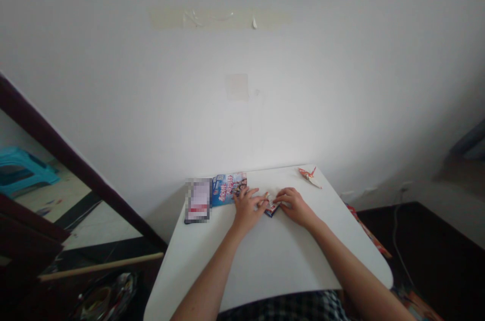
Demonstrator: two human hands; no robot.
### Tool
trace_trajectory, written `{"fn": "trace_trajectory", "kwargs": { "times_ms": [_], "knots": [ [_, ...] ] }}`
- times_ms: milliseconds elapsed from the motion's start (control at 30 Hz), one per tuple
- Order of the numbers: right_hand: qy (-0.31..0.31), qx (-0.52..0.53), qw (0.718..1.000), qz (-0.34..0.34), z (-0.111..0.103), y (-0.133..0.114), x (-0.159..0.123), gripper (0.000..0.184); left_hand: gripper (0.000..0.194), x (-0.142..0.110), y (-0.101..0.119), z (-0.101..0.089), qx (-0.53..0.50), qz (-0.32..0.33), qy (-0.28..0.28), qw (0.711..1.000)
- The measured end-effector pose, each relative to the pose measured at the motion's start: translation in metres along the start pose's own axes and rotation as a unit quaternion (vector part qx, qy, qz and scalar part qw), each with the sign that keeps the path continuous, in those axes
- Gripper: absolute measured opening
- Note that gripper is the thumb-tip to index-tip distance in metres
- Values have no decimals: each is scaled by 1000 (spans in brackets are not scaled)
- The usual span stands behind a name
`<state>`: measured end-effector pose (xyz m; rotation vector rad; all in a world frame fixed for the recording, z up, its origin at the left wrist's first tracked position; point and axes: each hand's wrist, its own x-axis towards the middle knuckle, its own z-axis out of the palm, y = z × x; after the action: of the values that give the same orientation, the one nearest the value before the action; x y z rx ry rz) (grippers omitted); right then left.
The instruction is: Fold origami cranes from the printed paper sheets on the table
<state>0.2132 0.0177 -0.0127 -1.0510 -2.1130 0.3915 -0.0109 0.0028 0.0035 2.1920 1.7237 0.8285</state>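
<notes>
A small piece of folded paper point(272, 208), white with dark blue and red print, lies on the white table between my two hands. My left hand point(247, 208) reaches its left side, thumb and index finger closed at the edge and the other fingers spread. From the other side, my right hand point(297, 206) pinches the paper's right edge, its fingers bent together. The paper is partly covered by fingertips, so its exact shape cannot be made out. Beyond my right hand, a red and white folded paper bird point(309, 176) rests near the table's back right corner.
A blue printed leaflet point(223, 191) lies behind my left hand. Left of it is a blurred-out, phone-like rectangle point(199, 201) near the table's edge. The white table point(278, 255) stands against a wall point(322, 84). A blue plastic stool point(28, 169) appears far left.
</notes>
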Motion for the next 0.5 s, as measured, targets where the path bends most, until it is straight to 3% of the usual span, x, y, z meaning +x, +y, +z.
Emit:
{"fn": "trace_trajectory", "kwargs": {
  "times_ms": [500],
  "knots": [
    [-34, -32, 999, 2, 0, 0, -1, 31, 33, -4, 6, -1, 41, -11, -29, 999]
  ]
}}
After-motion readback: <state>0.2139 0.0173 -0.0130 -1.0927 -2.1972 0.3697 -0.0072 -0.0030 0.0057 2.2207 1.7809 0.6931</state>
